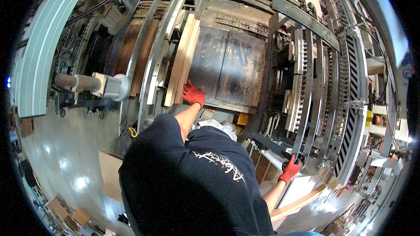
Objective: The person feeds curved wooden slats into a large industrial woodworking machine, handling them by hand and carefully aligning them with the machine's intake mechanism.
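My left hand [193, 94], in a red glove, reaches over the near end of the long pale wooden strips [182, 63]. Its fingers are spread and touch the side of the strips, not wrapped round them. The strips lie lengthwise along the left edge of a dark, scuffed metal plate [232, 67] in a machine bed. Off to the right, my right hand [289, 170], also red-gloved, is closed round a dark round knob [294, 159] at the near end of the machine's metal rails. Part of that knob is hidden by the fingers.
A grey motor-like cylinder [109, 86] juts out at the left, below a pale ribbed panel [52, 48]. Metal rails [306, 91] and a black-striped bar [350, 105] run along the right. More wooden boards [302, 203] lie beside my right forearm. Cardboard boxes [65, 212] stand at lower left.
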